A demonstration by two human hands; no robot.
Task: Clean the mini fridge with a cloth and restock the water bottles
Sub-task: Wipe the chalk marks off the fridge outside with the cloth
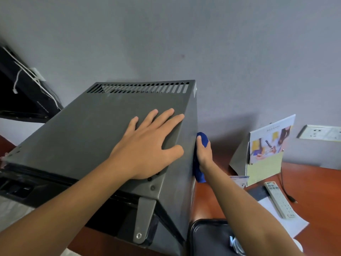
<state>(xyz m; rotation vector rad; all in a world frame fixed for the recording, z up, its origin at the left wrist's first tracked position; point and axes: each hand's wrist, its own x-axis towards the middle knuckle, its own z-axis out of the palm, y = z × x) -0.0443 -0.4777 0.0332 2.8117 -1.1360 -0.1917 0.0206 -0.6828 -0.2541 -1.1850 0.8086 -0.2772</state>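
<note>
Grey metal fridge sits on the desk, vent slots along its far edge. My left hand lies flat on top, fingers spread wide. My right hand holds the blue cloth against the fridge's right side. Off to the right there's a remote on some paper, and a black tray sits near me.

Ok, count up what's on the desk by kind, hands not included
Fridge: 1
Blue cloth: 1
Remote: 1
Brochure stand: 1
Black tray: 1
Paper sheet: 1
Total: 6
</note>
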